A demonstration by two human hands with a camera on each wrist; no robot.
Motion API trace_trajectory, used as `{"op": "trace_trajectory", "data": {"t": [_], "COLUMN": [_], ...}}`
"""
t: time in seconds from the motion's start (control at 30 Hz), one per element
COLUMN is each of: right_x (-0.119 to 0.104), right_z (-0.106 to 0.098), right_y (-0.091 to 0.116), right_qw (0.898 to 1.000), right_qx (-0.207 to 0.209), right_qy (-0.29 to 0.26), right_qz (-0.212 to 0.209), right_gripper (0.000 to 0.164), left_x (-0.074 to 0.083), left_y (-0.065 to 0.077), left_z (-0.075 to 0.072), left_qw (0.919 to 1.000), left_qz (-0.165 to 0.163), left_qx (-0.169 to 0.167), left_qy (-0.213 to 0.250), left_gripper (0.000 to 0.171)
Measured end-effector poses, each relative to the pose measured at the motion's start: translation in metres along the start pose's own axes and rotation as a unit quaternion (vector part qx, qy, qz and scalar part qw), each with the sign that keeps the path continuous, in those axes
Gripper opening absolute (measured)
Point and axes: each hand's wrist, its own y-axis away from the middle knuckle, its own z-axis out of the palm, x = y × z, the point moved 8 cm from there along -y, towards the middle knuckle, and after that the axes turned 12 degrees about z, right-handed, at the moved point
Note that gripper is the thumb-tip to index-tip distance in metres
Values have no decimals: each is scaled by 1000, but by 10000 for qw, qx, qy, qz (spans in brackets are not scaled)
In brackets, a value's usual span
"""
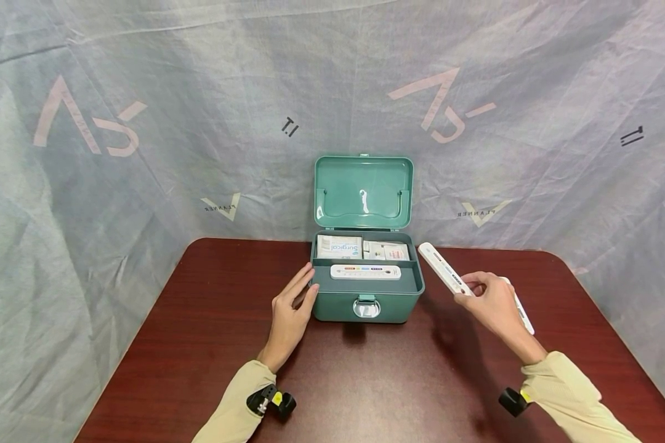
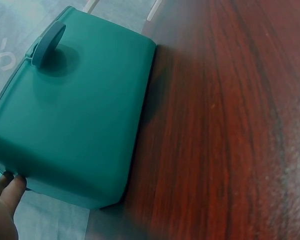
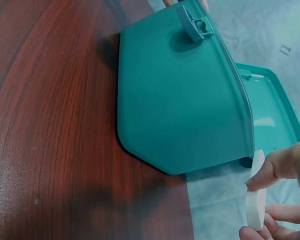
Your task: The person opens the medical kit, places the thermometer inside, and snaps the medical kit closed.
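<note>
One white strip point(image 1: 441, 267), likely light and stiff, hangs right of the green box point(image 1: 332, 306), best held by the near end the right hand point(image 1: 494, 306) pinches; left hand point(image 1: 289, 315), fingers seemingly straight, touches the box.

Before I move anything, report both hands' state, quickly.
Left hand: open, fingers resting against the left side of the green box.
Right hand: closed, pinching a white printed strip between thumb and fingers.
</note>
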Motion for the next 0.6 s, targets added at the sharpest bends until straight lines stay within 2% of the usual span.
{"op": "trace_trajectory", "data": {"t": [0.23,0.6], "right_x": [-7,-14], "right_z": [-3,-4], "right_y": [1,3], "right_qw": [10000,9998], "right_qx": [22,-10], "right_qy": [-36,-95], "right_qz": [-80,-166], "right_gripper": [29,29], "left_x": [3,3], "left_y": [-2,-1], "left_z": [0,0], "left_qw": [10000,10000], "left_qz": [93,23], "left_qx": [17,32], "left_qy": [-21,-57], "left_gripper": [34,34]}}
